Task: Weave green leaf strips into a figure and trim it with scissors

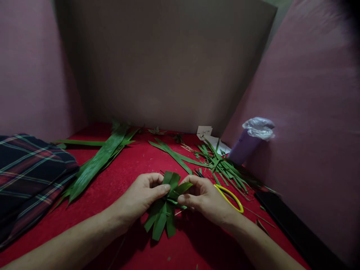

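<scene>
A bundle of green leaf strips [160, 219], fanned out with cut ends, is held between my two hands above the red cloth. My left hand [146, 193] pinches it near the middle, thumb on top. On the other side my right hand [204, 197] is closed, thumb against forefinger, on a folded leaf strip [181, 188] at the bundle's right edge. The fingers beneath the bundle are hidden. Just beyond my right hand lie scissors with a yellow handle [239, 205], partly covered by that hand.
Long green leaves [98, 165] lie at the back left by a plaid cloth [30, 176]. Cut strips [225, 168] are heaped at the right near white paper [216, 144] and a purple container [247, 146] topped with clear plastic. A black flat object [292, 225] borders the right wall.
</scene>
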`<state>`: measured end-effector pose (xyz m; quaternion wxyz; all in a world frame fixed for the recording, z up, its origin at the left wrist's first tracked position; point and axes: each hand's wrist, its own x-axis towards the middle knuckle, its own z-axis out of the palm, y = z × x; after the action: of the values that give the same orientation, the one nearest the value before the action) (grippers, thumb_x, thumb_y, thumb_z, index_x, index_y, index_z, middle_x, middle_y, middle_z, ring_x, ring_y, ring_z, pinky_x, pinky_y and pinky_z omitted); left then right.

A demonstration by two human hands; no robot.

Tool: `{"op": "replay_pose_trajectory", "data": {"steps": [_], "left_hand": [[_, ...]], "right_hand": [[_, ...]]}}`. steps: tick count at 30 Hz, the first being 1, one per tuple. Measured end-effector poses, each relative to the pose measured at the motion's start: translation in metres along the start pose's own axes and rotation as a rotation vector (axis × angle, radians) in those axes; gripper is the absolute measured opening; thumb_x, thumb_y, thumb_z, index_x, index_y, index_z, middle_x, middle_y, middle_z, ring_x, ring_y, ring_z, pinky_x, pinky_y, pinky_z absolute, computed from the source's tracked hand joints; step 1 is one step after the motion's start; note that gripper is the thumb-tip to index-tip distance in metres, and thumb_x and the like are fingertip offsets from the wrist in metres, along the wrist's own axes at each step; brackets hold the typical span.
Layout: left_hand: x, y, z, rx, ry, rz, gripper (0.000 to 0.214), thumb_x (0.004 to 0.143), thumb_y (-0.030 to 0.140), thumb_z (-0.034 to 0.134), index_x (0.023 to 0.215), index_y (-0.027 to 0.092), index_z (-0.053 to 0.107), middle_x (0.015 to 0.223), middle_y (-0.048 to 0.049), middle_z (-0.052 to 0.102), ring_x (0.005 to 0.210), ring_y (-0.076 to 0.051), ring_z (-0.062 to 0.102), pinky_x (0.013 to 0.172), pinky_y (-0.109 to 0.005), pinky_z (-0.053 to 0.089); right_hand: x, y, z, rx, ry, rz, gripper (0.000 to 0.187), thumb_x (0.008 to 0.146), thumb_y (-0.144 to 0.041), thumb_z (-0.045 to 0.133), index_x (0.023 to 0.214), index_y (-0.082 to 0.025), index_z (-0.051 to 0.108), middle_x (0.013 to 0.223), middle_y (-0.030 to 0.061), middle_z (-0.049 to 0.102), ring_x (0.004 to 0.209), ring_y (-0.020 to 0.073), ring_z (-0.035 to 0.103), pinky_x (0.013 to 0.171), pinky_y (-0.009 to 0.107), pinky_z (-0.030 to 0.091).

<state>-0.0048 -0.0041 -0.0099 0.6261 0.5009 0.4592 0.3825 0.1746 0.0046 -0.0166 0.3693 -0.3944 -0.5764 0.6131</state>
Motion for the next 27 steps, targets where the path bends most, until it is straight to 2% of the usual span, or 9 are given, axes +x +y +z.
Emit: {"op": "replay_pose_trajectory", "data": {"steps": [3,7,12,27], "left_hand": [[-0.0006,0.0010,0.0008,0.023,0.018,0.004,0.018,0.070,0.032,0.063,0.073,0.015,0.059,0.064,-0.0023,0.063,0.053,-0.013,0.057,0.051,-0.024,0.042],[-0.0015,0.0030,0.0013,0.046,0.041,0.025,0.019,0.070,0.032,0.064,0.070,0.015,0.058,0.061,-0.0004,0.061,0.051,-0.010,0.053,0.049,-0.023,0.039],[-0.0016,0.0050,0.0021,0.042,0.028,0.021,0.021,0.069,0.033,0.065,0.073,0.014,0.058,0.064,-0.0017,0.061,0.053,-0.011,0.054,0.051,-0.023,0.040],[-0.0031,0.0062,0.0030,0.009,0.055,-0.004,0.024,0.065,0.034,0.067,0.072,0.014,0.057,0.060,0.0012,0.057,0.050,-0.009,0.050,0.049,-0.022,0.037]], "right_hand": [[-0.0005,-0.0025,-0.0040,-0.105,0.004,0.004,0.019,0.067,-0.029,0.071,0.065,-0.015,0.057,0.056,-0.0030,0.053,0.045,0.0073,0.044,0.045,0.022,0.033],[-0.0003,0.0002,-0.0061,-0.157,-0.014,-0.020,0.019,0.070,-0.031,0.069,0.065,-0.016,0.058,0.060,-0.0021,0.052,0.053,0.0095,0.046,0.053,0.025,0.036],[0.0001,0.0015,-0.0050,-0.220,0.037,-0.072,0.019,0.071,-0.030,0.068,0.063,-0.015,0.058,0.060,-0.0021,0.052,0.054,0.0104,0.045,0.055,0.026,0.036],[-0.0012,-0.0046,-0.0053,-0.158,0.046,-0.033,0.024,0.069,-0.034,0.069,0.065,-0.015,0.055,0.061,-0.0021,0.055,0.054,0.0091,0.047,0.053,0.023,0.037]]}}
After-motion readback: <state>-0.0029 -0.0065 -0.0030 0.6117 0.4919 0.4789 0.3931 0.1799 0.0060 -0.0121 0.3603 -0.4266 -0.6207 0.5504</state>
